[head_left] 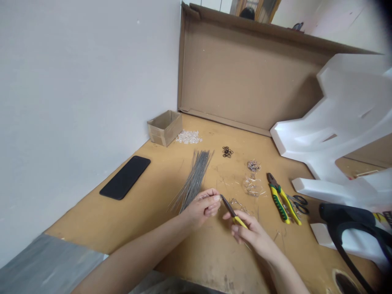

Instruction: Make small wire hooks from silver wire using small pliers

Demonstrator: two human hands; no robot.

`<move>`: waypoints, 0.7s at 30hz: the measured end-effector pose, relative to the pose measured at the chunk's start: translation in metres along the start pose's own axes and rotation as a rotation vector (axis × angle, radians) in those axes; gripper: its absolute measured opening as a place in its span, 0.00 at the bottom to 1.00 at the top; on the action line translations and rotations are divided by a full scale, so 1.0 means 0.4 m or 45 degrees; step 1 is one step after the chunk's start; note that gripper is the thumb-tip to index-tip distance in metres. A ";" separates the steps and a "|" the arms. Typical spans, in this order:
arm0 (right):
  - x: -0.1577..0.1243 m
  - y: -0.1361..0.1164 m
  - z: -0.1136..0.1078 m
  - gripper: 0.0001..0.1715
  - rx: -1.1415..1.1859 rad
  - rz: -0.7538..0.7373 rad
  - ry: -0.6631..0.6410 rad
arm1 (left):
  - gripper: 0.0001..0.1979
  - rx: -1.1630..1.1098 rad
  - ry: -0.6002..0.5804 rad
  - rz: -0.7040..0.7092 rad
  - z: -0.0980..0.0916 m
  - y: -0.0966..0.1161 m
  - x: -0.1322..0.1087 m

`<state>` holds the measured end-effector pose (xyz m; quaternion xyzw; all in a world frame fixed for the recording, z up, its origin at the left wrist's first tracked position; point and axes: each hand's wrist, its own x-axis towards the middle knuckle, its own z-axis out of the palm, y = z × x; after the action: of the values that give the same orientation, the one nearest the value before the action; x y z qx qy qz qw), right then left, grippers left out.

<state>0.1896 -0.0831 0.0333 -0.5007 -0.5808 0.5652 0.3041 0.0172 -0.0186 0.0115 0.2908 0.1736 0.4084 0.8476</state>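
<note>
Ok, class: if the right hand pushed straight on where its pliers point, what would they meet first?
Most likely the left hand: the pliers in the right hand end beside its fingertips, though depth leaves contact unclear.

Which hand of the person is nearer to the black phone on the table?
The left. The left hand is to the right of the black phone; the right hand, holding a yellow-handled tool, is farther right.
</note>
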 end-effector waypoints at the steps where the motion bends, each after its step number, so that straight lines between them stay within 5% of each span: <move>1: -0.001 -0.001 0.002 0.16 0.111 0.026 -0.067 | 0.11 -0.001 -0.006 0.000 0.000 0.000 0.000; 6: -0.006 -0.001 0.012 0.17 0.121 0.005 -0.109 | 0.12 0.102 0.028 0.035 0.006 0.001 -0.002; 14: -0.008 0.006 0.023 0.16 -0.983 -0.349 0.397 | 0.14 0.148 0.041 0.035 0.010 -0.001 -0.005; 21: -0.019 0.028 0.021 0.18 -1.376 -0.513 0.575 | 0.15 0.205 0.067 0.098 0.012 -0.003 -0.008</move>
<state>0.1870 -0.0945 0.0229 -0.5717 -0.7893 0.0025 0.2238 0.0185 -0.0233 0.0148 0.3536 0.2169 0.4330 0.8003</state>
